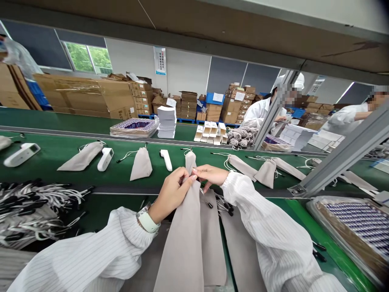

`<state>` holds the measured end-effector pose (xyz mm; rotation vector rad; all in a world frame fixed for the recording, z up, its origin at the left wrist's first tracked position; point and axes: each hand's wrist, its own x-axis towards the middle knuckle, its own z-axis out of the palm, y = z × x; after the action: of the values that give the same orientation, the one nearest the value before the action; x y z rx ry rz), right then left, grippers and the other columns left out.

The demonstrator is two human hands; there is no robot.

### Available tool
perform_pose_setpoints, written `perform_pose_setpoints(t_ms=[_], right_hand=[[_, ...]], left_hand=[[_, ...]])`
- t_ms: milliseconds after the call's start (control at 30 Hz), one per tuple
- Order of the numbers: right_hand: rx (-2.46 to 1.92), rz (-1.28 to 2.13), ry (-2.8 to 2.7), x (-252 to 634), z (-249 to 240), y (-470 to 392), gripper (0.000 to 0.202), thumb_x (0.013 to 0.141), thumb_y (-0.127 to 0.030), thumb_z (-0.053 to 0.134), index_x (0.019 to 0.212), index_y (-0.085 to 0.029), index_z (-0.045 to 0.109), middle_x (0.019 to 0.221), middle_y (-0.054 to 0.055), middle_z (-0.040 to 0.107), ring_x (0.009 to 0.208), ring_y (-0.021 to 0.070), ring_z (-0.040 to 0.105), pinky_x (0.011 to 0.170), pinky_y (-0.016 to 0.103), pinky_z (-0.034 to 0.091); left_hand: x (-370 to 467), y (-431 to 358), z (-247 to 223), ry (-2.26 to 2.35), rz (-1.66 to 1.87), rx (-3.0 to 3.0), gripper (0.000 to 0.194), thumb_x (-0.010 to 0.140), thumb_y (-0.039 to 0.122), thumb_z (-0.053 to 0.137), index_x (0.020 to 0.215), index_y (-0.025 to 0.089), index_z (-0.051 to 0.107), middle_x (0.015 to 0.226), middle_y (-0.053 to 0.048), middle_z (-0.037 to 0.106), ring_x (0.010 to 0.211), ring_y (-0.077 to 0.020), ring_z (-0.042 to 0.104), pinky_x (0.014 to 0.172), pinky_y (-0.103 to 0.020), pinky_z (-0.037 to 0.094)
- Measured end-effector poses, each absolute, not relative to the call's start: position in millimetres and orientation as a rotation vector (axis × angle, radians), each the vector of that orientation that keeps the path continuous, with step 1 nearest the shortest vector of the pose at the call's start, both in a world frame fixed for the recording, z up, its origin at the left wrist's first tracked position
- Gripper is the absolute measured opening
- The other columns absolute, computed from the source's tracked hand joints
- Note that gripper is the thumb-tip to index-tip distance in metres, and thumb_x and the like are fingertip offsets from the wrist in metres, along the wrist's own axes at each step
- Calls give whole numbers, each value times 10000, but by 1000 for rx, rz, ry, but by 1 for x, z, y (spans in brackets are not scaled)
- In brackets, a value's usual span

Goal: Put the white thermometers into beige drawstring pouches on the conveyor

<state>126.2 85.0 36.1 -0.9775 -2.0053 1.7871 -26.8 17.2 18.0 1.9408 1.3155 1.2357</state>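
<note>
A long grey drawstring pouch [184, 247] hangs down in front of me, its top edge between my two hands. My left hand [172, 190] pinches that edge from the left, thumb against fingers. From the right, my right hand [212, 175] is closed on the same edge, close to the left thumb. A white cord with a black tip [209, 205] dangles below my right fingers. More flat grey pouches [240, 243] lie underneath. Just beyond my hands, another grey pouch [190, 159] rests on the green belt [121, 178].
White handheld devices [105, 159] and several grey pouches [141, 163] are spread along the belt. A heap of corded pouches [33, 211] lies left. At right are a metal post [343, 146] and a tray of batteries [358, 227]. Co-workers [261, 109] stand across the line.
</note>
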Motion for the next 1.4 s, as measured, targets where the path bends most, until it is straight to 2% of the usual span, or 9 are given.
perform_pose_setpoints(t_ms=[200,400,533,667,800,900,1033,1200,1400], right_hand=[[-993,1819,-2115,121,32,83,627,685,-682,333,720,-115,596,619,47,556,532,110,527,474,228,428],[-1413,235,-2008,136,23,99,457,813,-518,270,820,-192,590,542,8,508,540,137,502,549,238,352],[-1577,-113,-1865,161,18,113,458,844,-390,221,651,-176,578,583,52,547,575,143,503,599,237,349],[-1475,37,-1787,171,22,122,491,829,-443,241,595,-165,572,561,51,538,553,125,474,605,235,362],[-1061,986,-2005,156,29,113,566,771,-583,265,830,-140,612,547,15,536,472,92,425,509,221,366],[-611,1492,-2172,130,27,92,488,631,-498,573,995,-174,548,744,2,585,627,100,503,608,231,404],[-473,1573,-2118,110,19,78,280,508,-226,697,739,-156,555,745,-26,554,741,117,513,739,262,388],[-736,1518,-1873,138,30,99,92,538,-194,499,616,-158,533,554,-41,484,543,98,433,542,222,342],[-765,1420,-1993,169,52,109,182,466,-175,454,579,-150,594,566,-21,538,562,123,448,552,236,335]], left_hand=[[-33,26,18,1380,1236,1976,262,821,373,366,633,191,366,625,48,381,577,-101,408,538,-203,321],[-44,22,36,1468,689,1914,366,782,485,353,604,180,451,544,24,419,501,-130,422,483,-229,310],[-35,-16,69,1245,635,1887,402,791,441,360,481,187,324,489,44,250,422,-87,238,403,-227,175],[-26,-38,86,1195,692,1819,408,797,422,367,483,187,252,501,43,199,432,-85,189,394,-233,148],[-26,-20,78,1204,960,1637,389,827,424,312,519,187,322,478,46,268,422,-81,237,401,-211,211],[-27,-4,68,1173,1097,1554,351,840,388,298,572,180,386,493,46,346,440,-79,306,422,-192,261],[-28,2,63,1117,1024,1668,330,831,372,334,583,174,426,530,49,375,474,-77,343,453,-182,291],[-38,13,43,1211,683,1954,168,673,300,552,798,189,536,707,24,499,641,-131,462,562,-220,364],[-44,28,26,1299,541,2104,177,712,266,453,662,187,603,648,6,570,621,-157,515,556,-234,356]])
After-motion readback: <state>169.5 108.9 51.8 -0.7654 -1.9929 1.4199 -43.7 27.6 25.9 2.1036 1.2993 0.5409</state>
